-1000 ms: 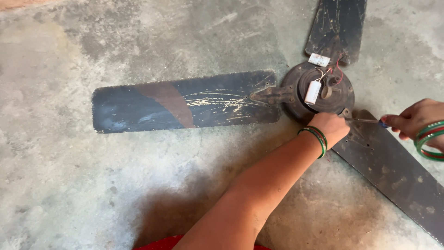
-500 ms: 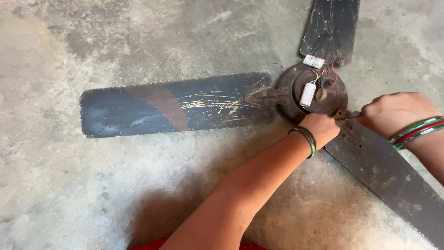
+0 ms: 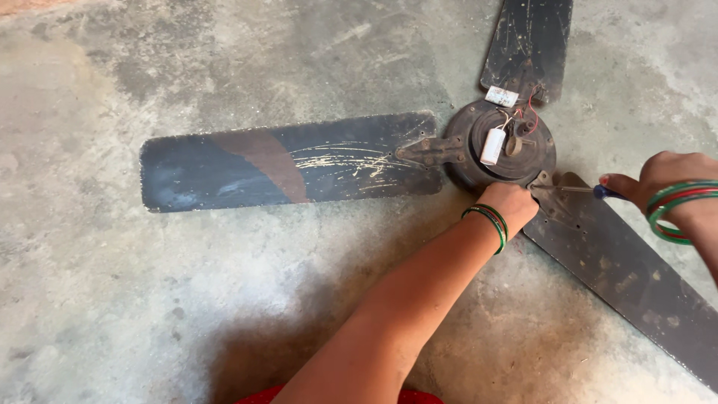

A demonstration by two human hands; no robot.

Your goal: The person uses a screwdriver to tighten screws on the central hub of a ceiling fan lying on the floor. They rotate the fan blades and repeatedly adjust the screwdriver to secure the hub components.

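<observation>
White label (image 3: pixel 502 96) by fan hub (image 3: pixel 499 147) | left hand (image 3: pixel 511 206) on hub | right hand (image 3: pixel 668 179) grips screwdriver (image 3: pixel 580 189)

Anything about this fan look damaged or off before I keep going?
Yes. The ceiling fan lies on the concrete floor with loose wires and a white capacitor exposed at the hub. The left blade is scratched, its paint worn.

We see the right hand (image 3: pixel 669 187), a second ago at the far right edge, now drawn back rightward from the motor hub (image 3: pixel 502 146) after reaching in close, exposing the screwdriver (image 3: pixel 580 190) shaft toward the lower-right blade bracket (image 3: pixel 557 206). The fan sits slightly higher in frame.
</observation>
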